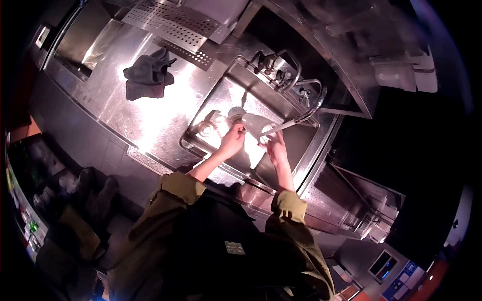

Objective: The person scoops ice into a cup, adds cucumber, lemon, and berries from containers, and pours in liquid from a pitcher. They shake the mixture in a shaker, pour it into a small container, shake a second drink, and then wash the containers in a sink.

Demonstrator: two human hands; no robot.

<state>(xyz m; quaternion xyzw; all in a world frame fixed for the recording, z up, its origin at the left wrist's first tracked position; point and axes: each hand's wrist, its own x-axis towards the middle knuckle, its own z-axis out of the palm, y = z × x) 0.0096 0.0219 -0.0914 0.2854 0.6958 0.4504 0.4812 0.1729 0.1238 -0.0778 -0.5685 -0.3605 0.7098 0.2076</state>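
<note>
Over the metal sink point(203, 108), a pale translucent container point(257, 124) lies tilted below the end of the curved tap point(301, 119). My right hand point(275, 149) has its fingers curled round the container's near right end. On the other side, my left hand point(233, 141) is closed, its fingertips beside the container's left end and a dark grey round thing point(236, 114). What the left fingers pinch is too small and glare-washed to make out. A small pale round item point(206, 129) sits in the sink's left part.
A crumpled dark cloth point(149, 75) lies on the steel counter point(108, 95) left of the sink. Perforated metal shelving point(170, 25) juts out above the counter. Behind the sink stand tap fittings point(276, 70). A small lit display point(382, 266) is at the lower right.
</note>
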